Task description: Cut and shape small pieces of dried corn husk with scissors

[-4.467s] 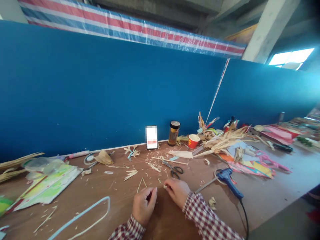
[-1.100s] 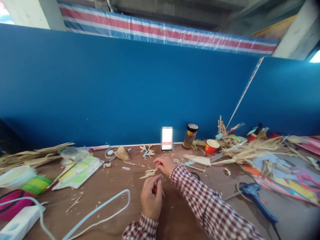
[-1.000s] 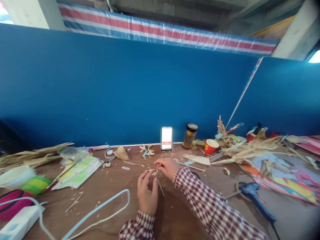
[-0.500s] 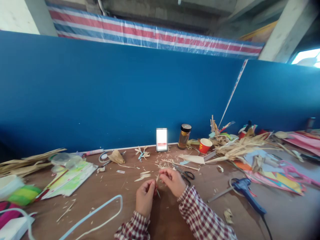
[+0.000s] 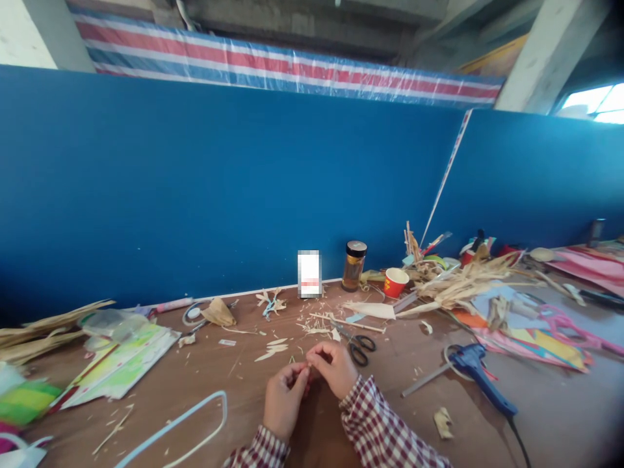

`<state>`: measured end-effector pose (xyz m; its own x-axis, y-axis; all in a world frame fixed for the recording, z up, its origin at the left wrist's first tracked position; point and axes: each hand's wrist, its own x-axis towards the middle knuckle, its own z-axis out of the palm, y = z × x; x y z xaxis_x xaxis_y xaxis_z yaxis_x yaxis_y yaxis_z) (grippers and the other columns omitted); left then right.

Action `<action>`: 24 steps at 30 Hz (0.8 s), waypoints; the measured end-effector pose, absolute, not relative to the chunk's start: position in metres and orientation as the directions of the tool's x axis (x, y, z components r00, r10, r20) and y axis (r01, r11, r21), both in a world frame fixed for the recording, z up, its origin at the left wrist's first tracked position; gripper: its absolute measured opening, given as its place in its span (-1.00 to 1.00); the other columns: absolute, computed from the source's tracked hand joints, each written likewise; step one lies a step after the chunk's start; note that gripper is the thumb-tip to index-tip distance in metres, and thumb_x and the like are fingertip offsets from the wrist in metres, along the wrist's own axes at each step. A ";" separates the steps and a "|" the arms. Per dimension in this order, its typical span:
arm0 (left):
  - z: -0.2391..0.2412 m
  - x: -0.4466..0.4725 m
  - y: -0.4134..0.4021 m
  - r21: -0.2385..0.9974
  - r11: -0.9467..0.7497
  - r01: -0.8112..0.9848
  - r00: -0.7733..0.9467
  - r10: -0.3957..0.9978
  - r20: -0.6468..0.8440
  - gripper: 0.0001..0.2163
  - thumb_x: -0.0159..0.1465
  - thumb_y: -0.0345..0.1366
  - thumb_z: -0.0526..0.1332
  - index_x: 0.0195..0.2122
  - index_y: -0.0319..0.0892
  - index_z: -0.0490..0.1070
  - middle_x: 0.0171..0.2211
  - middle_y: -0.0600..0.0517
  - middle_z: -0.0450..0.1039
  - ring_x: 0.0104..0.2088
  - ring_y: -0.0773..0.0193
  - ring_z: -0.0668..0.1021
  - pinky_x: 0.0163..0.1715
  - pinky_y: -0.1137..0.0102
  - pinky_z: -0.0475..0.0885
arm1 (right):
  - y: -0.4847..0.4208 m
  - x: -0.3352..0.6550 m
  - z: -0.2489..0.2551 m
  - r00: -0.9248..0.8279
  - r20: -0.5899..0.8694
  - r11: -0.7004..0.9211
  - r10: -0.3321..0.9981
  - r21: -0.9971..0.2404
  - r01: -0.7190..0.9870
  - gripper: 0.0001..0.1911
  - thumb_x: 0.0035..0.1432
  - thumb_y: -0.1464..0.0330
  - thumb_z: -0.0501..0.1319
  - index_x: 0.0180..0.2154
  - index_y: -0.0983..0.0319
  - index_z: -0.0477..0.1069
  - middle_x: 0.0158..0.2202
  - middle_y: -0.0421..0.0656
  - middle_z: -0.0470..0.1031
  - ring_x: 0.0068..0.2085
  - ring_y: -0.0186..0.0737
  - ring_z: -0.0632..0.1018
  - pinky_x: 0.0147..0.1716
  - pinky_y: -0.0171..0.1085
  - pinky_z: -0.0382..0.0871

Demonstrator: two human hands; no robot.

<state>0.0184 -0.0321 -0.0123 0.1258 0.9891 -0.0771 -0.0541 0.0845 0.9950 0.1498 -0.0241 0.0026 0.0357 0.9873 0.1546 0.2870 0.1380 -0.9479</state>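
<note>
My left hand (image 5: 285, 398) is closed in a pinch low in the middle of the view, over the brown table. Fingertip to fingertip with it, my right hand (image 5: 334, 367) pinches too. Between them is a small piece of corn husk, mostly hidden by the fingers. A thin greenish tip (image 5: 292, 359) shows just above the left fingers. Beyond the hands lie several cut slivers of pale husk (image 5: 273, 350) and a scatter of fine trimmings (image 5: 316, 325). Black-handled scissors (image 5: 359, 344) rest just past my right hand.
At right lies a blue glue gun (image 5: 480, 374) with its cord. Along the blue partition (image 5: 244, 182) stand a dark-lidded jar (image 5: 354, 266) and a red paper cup (image 5: 396, 283). Dried husks (image 5: 468, 279) heap at back right. A pale blue looped tube (image 5: 180, 419) lies front left.
The view has shifted slightly to the right. My hands have drawn closer together, and the husk piece and thin dark stem seen between them are now mostly covered. The scissors show more fully.
</note>
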 end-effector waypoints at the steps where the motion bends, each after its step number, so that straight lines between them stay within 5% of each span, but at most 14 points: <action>1: -0.012 0.019 -0.032 0.995 0.084 -0.054 0.126 0.989 -0.077 -0.69 -0.02 -0.07 0.27 -0.45 -0.28 0.47 -0.62 0.05 0.42 -0.63 0.37 0.40 -0.62 0.49 0.29 | -0.024 0.150 0.003 0.033 0.140 0.126 0.990 -0.955 0.269 -0.78 0.04 0.25 0.16 -0.47 0.27 0.46 -0.56 -0.20 0.43 -0.52 -0.34 0.39 -0.52 -0.37 0.26; 9: -0.004 0.019 -0.035 0.887 0.256 -0.385 0.061 0.966 -0.253 -0.54 0.02 0.00 0.22 -0.27 -0.34 0.47 -0.49 -0.09 0.49 -0.53 0.34 0.48 -0.50 0.43 0.41 | -0.014 0.158 -0.003 0.111 -0.065 -0.056 0.992 -0.995 -0.083 -0.72 -0.01 0.16 0.20 -0.46 0.27 0.35 -0.60 -0.26 0.35 -0.60 -0.40 0.35 -0.65 -0.43 0.21; 18: -0.013 0.020 -0.036 0.960 0.218 -0.177 0.089 0.975 -0.205 -0.64 -0.04 -0.07 0.29 -0.35 -0.27 0.46 -0.51 0.02 0.46 -0.53 0.35 0.46 -0.52 0.46 0.40 | -0.023 0.152 0.005 0.040 0.121 0.114 0.992 -0.985 0.130 -0.79 0.01 0.24 0.20 -0.45 0.26 0.45 -0.57 -0.23 0.39 -0.53 -0.37 0.37 -0.54 -0.39 0.25; 24: -0.012 0.019 -0.034 0.969 0.201 -0.144 0.110 0.976 -0.186 -0.68 -0.04 -0.06 0.28 -0.44 -0.27 0.43 -0.57 0.07 0.41 -0.59 0.39 0.42 -0.56 0.49 0.35 | -0.019 0.154 0.000 0.070 0.023 0.024 0.997 -1.000 -0.013 -0.73 0.03 0.18 0.17 -0.43 0.27 0.40 -0.55 -0.22 0.40 -0.57 -0.39 0.37 -0.62 -0.42 0.22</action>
